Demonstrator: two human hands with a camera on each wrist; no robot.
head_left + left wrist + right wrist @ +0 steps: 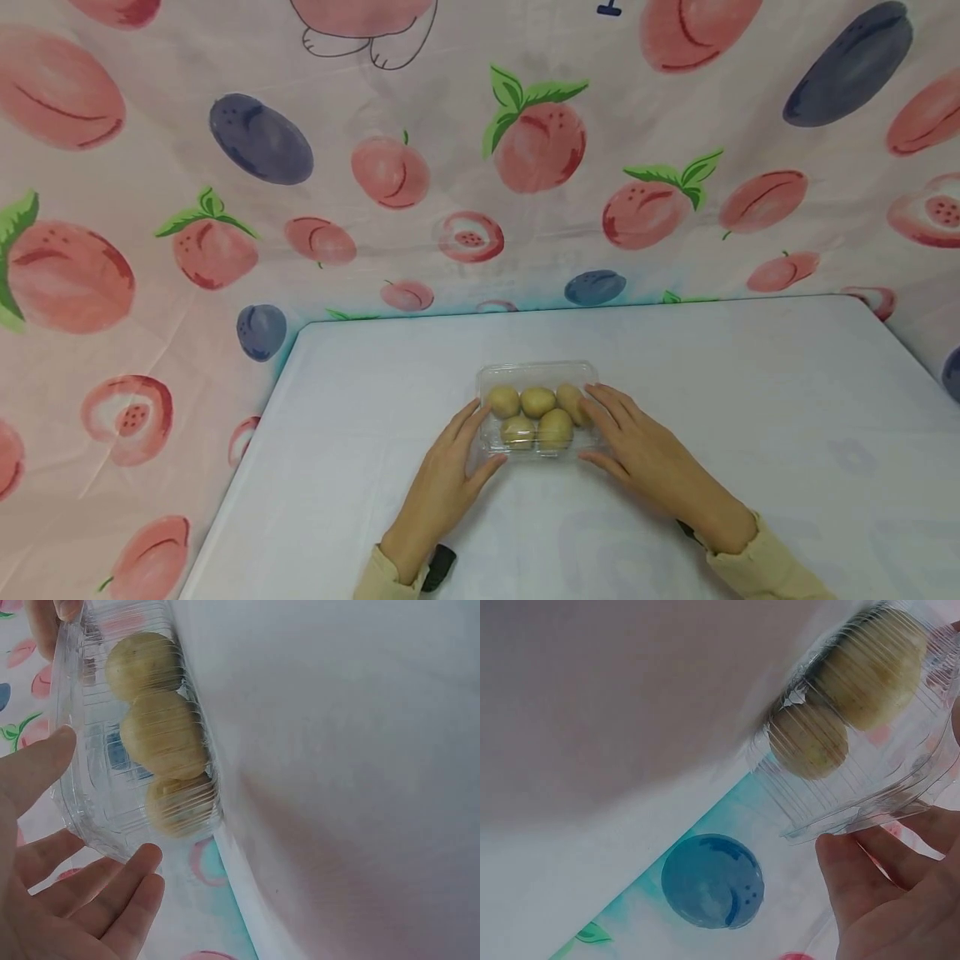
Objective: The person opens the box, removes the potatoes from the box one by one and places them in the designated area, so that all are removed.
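Note:
A clear plastic box [536,454] with ribbed walls sits on the white table, holding several round yellowish potatoes [537,402]. My left hand [446,471] is at the box's left end, with its thumb by the near left corner and the fingers along the side. At the right end is my right hand [637,446], fingers spread along that side and thumb near the front corner. The left wrist view has the left thumb at the box's rim and the other fingers, loosely bent, beside its end. In the right wrist view, right fingertips [832,847] meet the box's edge.
The white table [360,375] reaches out on both sides of the box. Behind and to the left hangs a pink cloth [322,108] printed with peaches and dark blue fruit. A dark strap [438,567] shows at the left wrist.

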